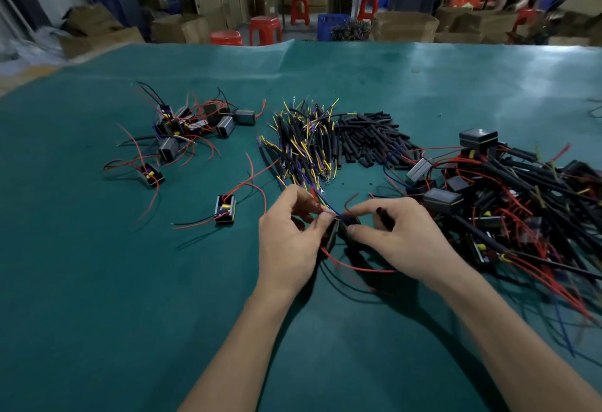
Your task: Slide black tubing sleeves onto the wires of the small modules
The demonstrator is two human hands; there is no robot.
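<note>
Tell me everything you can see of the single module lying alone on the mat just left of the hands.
The lone module is a small black rectangular block lying flat on the green mat, open face up, showing a yellow part inside and pale edges. Thin red wires arc from its top toward the sleeved wire pile; red and black wires trail from its lower left across the mat. No tubing shows on its wires. Nothing else touches it; the left hand is to its right, apart.

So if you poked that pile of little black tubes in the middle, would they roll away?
Probably a little. The short black tubing sleeves look round and light, so loose ones at the edge could roll on the smooth green table mat. Those heaped crosswise would likely just shuffle. They seem bendy rather than stiff, so hardly breakable.
</note>
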